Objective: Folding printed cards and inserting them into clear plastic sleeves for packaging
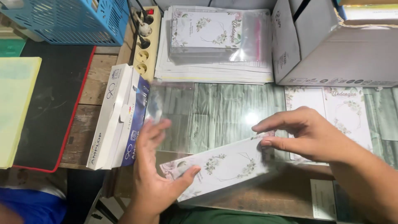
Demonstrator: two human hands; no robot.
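Both hands bare: left hand (pixel 155 174), right hand (pixel 309 135); no rings, sleeves; green garment at bottom.

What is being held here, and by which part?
A floral card: the right hand pinches its upper right corner, and the left hand supports its lower left end with thumb on top.

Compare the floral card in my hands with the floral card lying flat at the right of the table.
The floral card in hand is tilted, pinched by the left hand and right hand; the flat floral card lies square and open on the table, partly under the right hand. Both are white with floral print.
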